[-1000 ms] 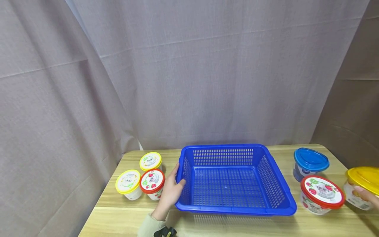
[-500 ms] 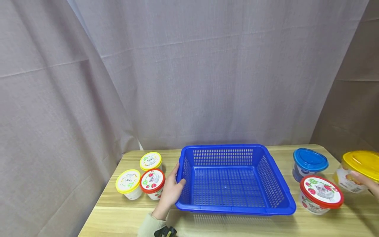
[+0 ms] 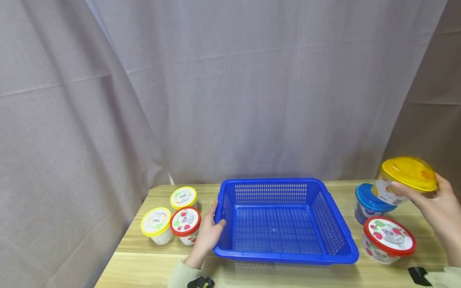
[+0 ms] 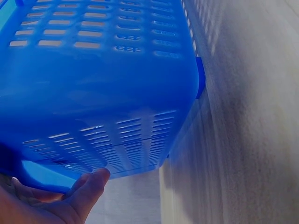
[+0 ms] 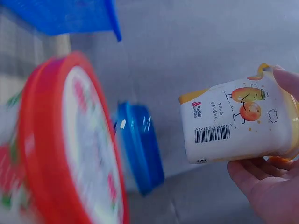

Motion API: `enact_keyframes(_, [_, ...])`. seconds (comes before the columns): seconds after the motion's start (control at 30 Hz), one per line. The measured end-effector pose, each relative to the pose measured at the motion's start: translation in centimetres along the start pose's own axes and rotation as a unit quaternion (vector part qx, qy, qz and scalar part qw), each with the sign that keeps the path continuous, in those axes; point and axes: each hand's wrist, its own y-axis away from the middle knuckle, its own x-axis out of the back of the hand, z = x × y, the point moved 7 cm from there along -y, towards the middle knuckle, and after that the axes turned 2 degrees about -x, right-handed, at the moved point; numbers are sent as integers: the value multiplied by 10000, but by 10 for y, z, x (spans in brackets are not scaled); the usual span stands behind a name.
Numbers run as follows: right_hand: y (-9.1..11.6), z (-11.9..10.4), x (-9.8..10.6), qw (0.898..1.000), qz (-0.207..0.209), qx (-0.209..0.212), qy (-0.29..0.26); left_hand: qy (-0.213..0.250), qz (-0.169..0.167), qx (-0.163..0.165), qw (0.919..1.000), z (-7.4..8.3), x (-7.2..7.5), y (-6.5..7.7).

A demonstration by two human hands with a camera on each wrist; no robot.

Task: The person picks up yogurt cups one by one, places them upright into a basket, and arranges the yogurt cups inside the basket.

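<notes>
My right hand holds a yellow-lidded tub in the air, thumb on its near side and fingers round the far side. Printed fruit figures and a barcode show on the tub's wall in the right wrist view. Below it stand a blue-lidded tub, partly covered by the raised one, and a red-lidded tub with strawberries on its lid. At the left, my left hand grips the rim of a blue plastic basket, thumb over the edge. In the left wrist view, fingers lie against the basket's slotted wall.
Left of the basket, two yellow-lidded tubs and a smaller red-lidded tub stand close together on the wooden table. A grey curtain hangs behind the table's back edge.
My right hand has lifted the yellow-lidded tub and carried it left, from the table's right side to over the blue-lidded tub. The left hand and the basket have stayed in place.
</notes>
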Motion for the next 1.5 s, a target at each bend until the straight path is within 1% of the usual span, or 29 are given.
enact_keyframes(0.03, [12,-21,-5,9999,-73,93,-43,-6,-8,11,10000,-1,0,0])
enact_keyframes(0.07, [23,-41,-9,9999,-121,102,-33,-18,-13,22,10000,-1,0,1])
enact_keyframes(0.1, [29,-54,-13,9997,-182,103,-91,-26,-14,30,10000,-2,0,1])
enact_keyframes(0.17, [29,-66,-19,9992,-329,120,-173,-27,-15,56,10000,-2,0,2])
enact_keyframes(0.3, [11,-71,-31,9978,-565,259,-242,-48,7,71,10000,-2,0,2])
enact_keyframes(0.37, [6,-76,-37,9970,-640,352,-263,-74,4,48,10000,-1,0,1])
enact_keyframes(0.5, [4,-93,-49,9950,-827,481,-286,-129,-6,-5,9999,0,-1,-1])
enact_keyframes(0.67, [3,-114,-69,9910,-1064,706,-412,-83,6,48,10000,-1,0,-1])
enact_keyframes(0.83, [3,-130,-90,9868,-1211,954,-503,-62,19,65,10000,0,2,-1])
enact_keyframes(0.97, [3,-139,-106,9832,-1392,1006,-611,-105,2,83,9999,1,2,-1])
enact_keyframes(1.1, [5,-148,-122,9786,-1588,1028,-810,-147,-13,7,9999,3,2,-3])
enact_keyframes(1.2, [9,-156,-137,9738,-1752,1106,-940,-166,-19,-51,9998,5,3,-4])
enact_keyframes(1.37, [17,-170,-162,9681,-1926,1306,-927,-144,-10,60,9999,3,3,-2])
enact_keyframes(1.5, [23,-175,-177,9647,-2006,1362,-1022,-106,-16,58,9999,2,2,-1])
